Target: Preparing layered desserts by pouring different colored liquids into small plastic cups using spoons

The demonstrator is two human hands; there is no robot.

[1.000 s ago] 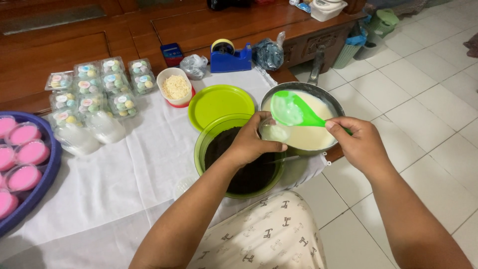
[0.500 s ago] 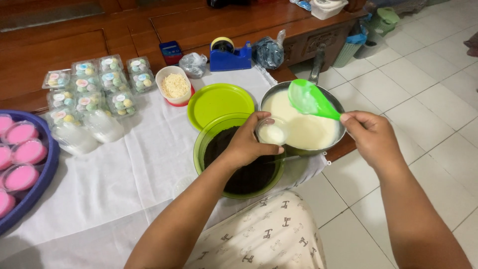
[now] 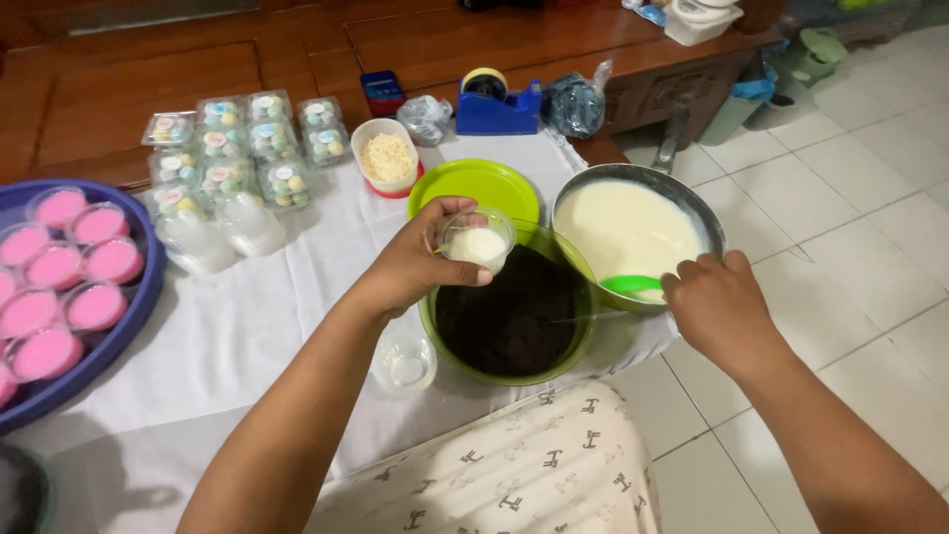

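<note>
Since earlier, right hand (image 3: 720, 302) dips green spatula (image 3: 633, 287) into pan (image 3: 692, 203); left hand (image 3: 420, 259) pinches filled cup (image 3: 477, 240). Tilt it and cream probably spills.

Bare arms, patterned lap

Both forearms are uncovered to the left hand (image 3: 420, 262) and right hand (image 3: 717, 307), without rings or watch; the lap wears cream cloth (image 3: 514, 475) printed with small dark figures.

cup (image 3: 477, 242) above bowl (image 3: 445, 341) (pan (image 3: 704, 213) rightward)
</note>
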